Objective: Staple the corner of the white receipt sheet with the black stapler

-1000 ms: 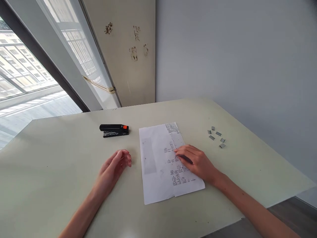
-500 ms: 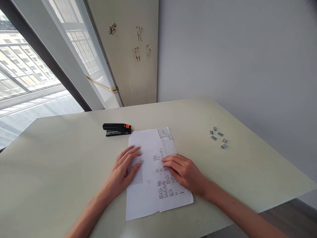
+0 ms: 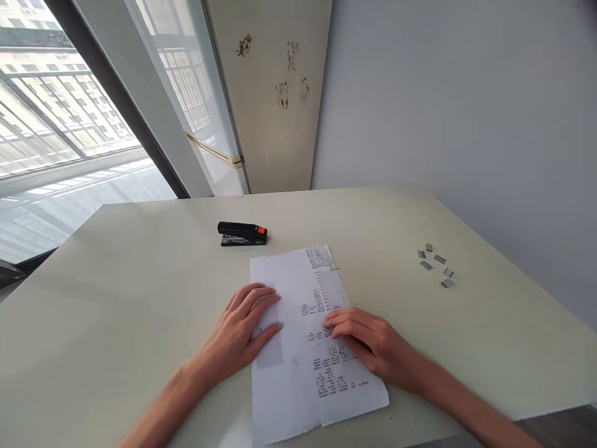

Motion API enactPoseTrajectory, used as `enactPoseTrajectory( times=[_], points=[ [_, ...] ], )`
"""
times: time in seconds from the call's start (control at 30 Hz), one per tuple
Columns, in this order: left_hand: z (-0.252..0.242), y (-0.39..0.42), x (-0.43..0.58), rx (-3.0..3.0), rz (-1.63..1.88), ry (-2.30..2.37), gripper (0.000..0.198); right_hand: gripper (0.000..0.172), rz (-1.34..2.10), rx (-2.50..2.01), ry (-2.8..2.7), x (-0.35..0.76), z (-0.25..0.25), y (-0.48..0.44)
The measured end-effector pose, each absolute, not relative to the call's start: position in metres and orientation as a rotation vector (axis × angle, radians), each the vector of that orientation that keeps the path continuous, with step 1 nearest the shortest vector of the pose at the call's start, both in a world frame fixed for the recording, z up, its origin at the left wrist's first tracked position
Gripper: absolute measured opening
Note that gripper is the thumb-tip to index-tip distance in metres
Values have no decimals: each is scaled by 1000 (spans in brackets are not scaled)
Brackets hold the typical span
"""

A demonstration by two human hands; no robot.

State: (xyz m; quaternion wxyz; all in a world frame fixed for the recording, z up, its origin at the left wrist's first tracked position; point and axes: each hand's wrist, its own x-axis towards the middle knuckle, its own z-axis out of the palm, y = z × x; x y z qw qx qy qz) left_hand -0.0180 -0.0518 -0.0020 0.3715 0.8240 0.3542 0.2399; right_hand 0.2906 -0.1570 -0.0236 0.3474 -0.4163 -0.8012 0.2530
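Observation:
White printed sheets of paper (image 3: 298, 292) lie on the pale table (image 3: 116, 298) in front of me. My left hand (image 3: 245, 326) rests flat on the left part of the paper, fingers stretched out. My right hand (image 3: 373, 345) lies on the printed right part with its fingers spread and slightly curled, holding nothing. A black stapler (image 3: 242, 233) with an orange end sits beyond the paper, to its upper left, apart from both hands.
Several small grey staple strips (image 3: 436, 264) lie scattered at the right of the table. A grey wall runs along the right and back. A window and a stained cream panel (image 3: 275, 93) stand behind the table's far edge.
My left hand has moved from the bare table onto the left part of the paper. The paper has slid nearer to me under both hands, and the view has shifted.

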Motion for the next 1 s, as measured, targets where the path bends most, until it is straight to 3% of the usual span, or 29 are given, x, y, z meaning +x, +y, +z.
enactPoseTrajectory(
  times=[0.17,0.37,0.63,1.0],
  points=[
    [0,-49,-47,2139,602,993,47,22,852,-986,-1977,273,-21,-141],
    [1,-46,-90,2074,672,1109,48,16,979,-1223,-1653,273,-19,-118],
    [-3,-48,-127,1986,691,1268,52,20,1174,-1318,-1502,280,-15,-79],
    [-4,-47,-146,2324,606,1388,51,17,1141,-1379,-1481,284,-20,-60]
  ],
)
